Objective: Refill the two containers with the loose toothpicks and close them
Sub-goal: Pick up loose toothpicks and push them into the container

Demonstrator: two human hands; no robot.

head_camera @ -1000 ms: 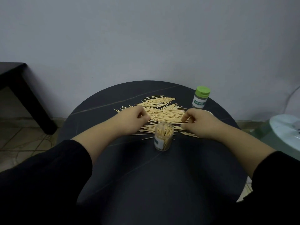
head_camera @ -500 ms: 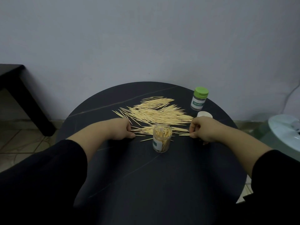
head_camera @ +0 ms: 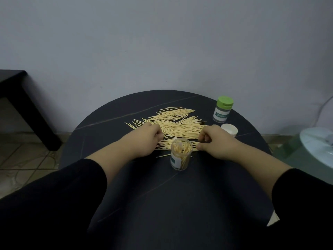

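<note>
A clear open container (head_camera: 180, 154), partly filled with upright toothpicks, stands on the round black table (head_camera: 162, 192). Behind it lies a spread pile of loose toothpicks (head_camera: 176, 123). My left hand (head_camera: 147, 139) sits at the pile's left end and my right hand (head_camera: 216, 141) at its right end. Both have curled fingers pinching a bundle of toothpicks that lies just behind the container. A second container with a green lid (head_camera: 223, 109) stands shut at the back right. A white lid (head_camera: 229, 129) lies in front of it.
A dark side table (head_camera: 16, 98) stands at the far left on a tiled floor. A pale round object (head_camera: 319, 145) sits low at the right, past the table edge. The wall rises directly behind the table.
Both hands came back from the far pile toward the open container, then moved inward, closing on the ends of the near toothpick bundle.
</note>
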